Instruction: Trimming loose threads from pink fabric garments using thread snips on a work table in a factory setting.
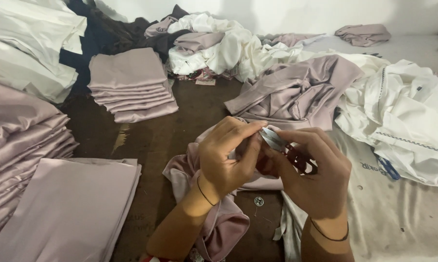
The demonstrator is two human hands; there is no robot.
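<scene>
Head view, centre. Left hand (224,156): fingers pinched on mauve cloth (214,218) just beside the blades. Right hand (316,174): fingers closed around small scissors (273,139); handles mostly hidden in the palm, only the pale blades showing. Cloth bunches under both wrists, its lower end cut off at 6 o'clock. Button (259,201) on the table (180,131) below the hands. Folded stack (131,85) at 10 o'clock; white heap (408,116) at 3 o'clock.
</scene>
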